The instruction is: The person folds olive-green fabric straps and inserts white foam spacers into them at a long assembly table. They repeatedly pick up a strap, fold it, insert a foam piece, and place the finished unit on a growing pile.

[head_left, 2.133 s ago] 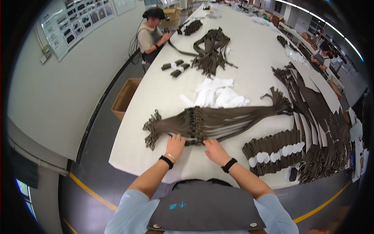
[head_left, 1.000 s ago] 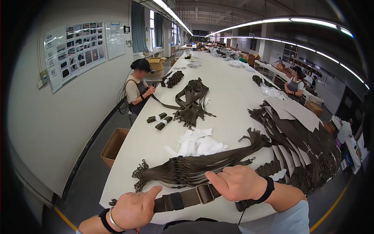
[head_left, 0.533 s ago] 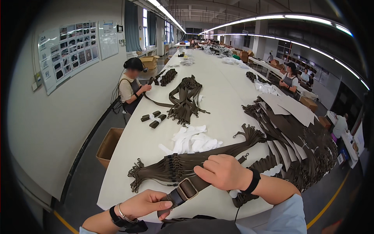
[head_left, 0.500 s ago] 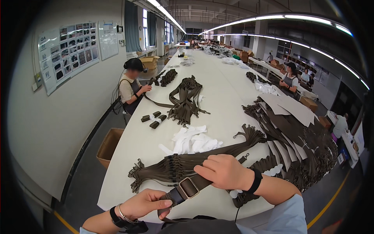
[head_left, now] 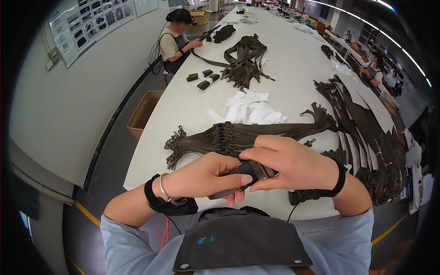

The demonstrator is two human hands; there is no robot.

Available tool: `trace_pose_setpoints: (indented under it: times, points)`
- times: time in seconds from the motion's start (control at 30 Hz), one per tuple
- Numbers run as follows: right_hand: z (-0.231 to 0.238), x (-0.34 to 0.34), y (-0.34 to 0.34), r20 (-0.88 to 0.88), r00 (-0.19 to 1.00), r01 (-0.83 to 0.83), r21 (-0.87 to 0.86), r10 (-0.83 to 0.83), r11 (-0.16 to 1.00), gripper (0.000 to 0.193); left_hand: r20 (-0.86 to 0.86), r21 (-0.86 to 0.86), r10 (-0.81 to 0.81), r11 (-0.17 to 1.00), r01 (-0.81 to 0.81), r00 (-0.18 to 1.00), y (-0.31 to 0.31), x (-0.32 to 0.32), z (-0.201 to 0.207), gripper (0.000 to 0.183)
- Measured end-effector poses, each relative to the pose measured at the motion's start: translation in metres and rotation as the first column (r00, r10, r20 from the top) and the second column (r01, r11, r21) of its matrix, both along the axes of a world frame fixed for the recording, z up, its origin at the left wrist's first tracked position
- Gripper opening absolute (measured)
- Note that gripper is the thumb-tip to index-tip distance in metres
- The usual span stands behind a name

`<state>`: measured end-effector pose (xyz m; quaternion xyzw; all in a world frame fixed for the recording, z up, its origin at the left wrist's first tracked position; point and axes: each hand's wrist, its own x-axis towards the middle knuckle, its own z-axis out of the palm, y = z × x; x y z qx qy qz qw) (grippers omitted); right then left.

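Observation:
A dark brown webbing strap (head_left: 248, 170) is held close to my body, at the near edge of the table. My left hand (head_left: 208, 176) grips it with the thumb on top, beside a black section. My right hand (head_left: 288, 160) pinches the strap from the other side, its fingers over the place where the metal buckle was visible earlier. The buckle is mostly hidden now. Just beyond both hands lies a row of similar straps (head_left: 229, 135), with metal hooks bunched at its left end.
White strips (head_left: 250, 110) lie piled beyond the row. Farther off are a strap pile (head_left: 247, 57) and small rolled bundles (head_left: 208, 82). A large strap heap (head_left: 380, 160) with card sheets covers the right side. A co-worker (head_left: 176, 41) sits at the left edge, near a cardboard box (head_left: 142, 110).
My hands have come closer together on the strap, nearer my body. The right fingers now cover the buckle. The view has tilted down, showing my apron.

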<state>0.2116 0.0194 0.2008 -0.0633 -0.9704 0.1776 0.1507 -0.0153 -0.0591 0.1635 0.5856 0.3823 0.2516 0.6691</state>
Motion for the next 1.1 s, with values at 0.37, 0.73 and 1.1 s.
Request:
trace_pose_setpoints:
  times: [0.37, 0.73, 1.1]
  points:
    - [-0.001, 0.007, 0.001, -0.179, 0.977, -0.128, -0.041, 0.119, 0.991, 0.044, 0.312, 0.118, -0.131, 0.988, 0.098, 0.941, -0.019, -0.004, -0.012, 0.025]
    - [-0.01, 0.009, 0.004, -0.145, 0.973, -0.171, 0.058, 0.178, 0.984, 0.046, 0.267, 0.101, -0.171, 0.984, 0.149, 0.948, -0.011, 0.001, -0.02, 0.027]
    - [-0.024, 0.014, 0.006, -0.09, 0.996, -0.025, -0.114, 0.015, 0.993, 0.051, 0.3, 0.038, -0.078, 0.997, 0.07, 0.951, -0.006, -0.008, -0.02, 0.032]
